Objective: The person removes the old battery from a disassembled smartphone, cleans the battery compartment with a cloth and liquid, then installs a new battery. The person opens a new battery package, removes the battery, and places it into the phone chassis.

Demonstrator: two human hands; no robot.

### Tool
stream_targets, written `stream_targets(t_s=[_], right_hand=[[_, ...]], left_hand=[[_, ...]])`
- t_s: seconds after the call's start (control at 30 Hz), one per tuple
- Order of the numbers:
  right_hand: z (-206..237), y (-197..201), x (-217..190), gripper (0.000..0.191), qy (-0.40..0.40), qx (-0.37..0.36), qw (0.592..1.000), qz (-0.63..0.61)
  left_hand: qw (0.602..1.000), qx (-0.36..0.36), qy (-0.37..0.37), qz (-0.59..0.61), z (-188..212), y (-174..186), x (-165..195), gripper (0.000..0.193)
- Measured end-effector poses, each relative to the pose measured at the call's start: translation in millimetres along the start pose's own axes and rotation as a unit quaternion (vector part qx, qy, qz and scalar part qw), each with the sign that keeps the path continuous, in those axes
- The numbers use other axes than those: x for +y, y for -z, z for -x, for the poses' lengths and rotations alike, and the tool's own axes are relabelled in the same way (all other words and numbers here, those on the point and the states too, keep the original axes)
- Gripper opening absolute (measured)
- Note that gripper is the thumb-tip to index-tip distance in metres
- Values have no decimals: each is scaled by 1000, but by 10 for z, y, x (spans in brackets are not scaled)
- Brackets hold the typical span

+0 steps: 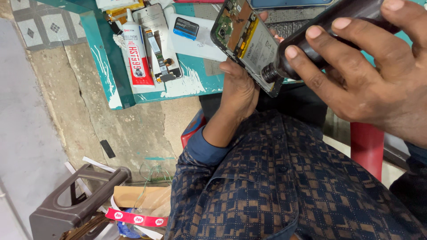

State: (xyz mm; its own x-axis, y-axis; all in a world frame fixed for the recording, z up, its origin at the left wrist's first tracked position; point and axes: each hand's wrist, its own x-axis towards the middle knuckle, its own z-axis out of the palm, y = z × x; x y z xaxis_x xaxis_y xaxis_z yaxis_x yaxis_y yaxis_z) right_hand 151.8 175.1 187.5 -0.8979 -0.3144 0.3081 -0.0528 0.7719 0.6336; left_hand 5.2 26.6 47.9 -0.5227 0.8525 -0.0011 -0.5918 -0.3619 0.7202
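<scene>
**Opened phone under a dark bottle's nozzle**

The left hand [240, 86] is closed around an opened phone [244, 42], gripping it from beneath, with a fingertip showing past its far edge. The phone is held tilted above the near edge of the teal table [195, 82], near the top middle of the view. Its back cover is off: a green circuit board with a camera module fills the far left end, and a pale grey battery with a yellow strip along one side takes up most of the rest, all inside a black frame.

The right hand [369, 75] is wrapped fully around a dark brown bottle [320, 35], fingers curled over its body. The bottle slants down to the left, its ribbed black nozzle touching or just above the phone's near right corner; which of the two cannot be told.

The bottle's far end is cut off by the top of the picture, and the right hand hides much of its body. The left palm and most left fingers are hidden behind the phone. To the left on the table lie a white glue tube [135, 49] and a strip-shaped phone part [158, 55].
</scene>
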Motion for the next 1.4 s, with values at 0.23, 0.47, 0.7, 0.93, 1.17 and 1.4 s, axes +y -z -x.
stream_targets(t_s=[0.23,0.47,0.7,0.93,1.17,1.4], right_hand=[[12,18,-4,31,4,-25,1000,17],[36,32,-21,31,11,-42,999,29],[32,38,-26,30,2,-40,999,17],[-31,85,-40,32,-26,-44,999,-3],[-27,89,-46,31,-16,-55,998,5],[-61,52,-63,28,-22,-44,999,10]], left_hand=[[1000,9,0,-10,2,-4,24,113],[1000,3,7,-23,7,6,23,113],[1000,-1,7,-26,-14,38,-19,112],[1000,-3,-6,-15,-45,74,-26,108],[999,16,-22,-22,-68,102,1,105],[999,9,-22,-24,-93,172,-4,103]])
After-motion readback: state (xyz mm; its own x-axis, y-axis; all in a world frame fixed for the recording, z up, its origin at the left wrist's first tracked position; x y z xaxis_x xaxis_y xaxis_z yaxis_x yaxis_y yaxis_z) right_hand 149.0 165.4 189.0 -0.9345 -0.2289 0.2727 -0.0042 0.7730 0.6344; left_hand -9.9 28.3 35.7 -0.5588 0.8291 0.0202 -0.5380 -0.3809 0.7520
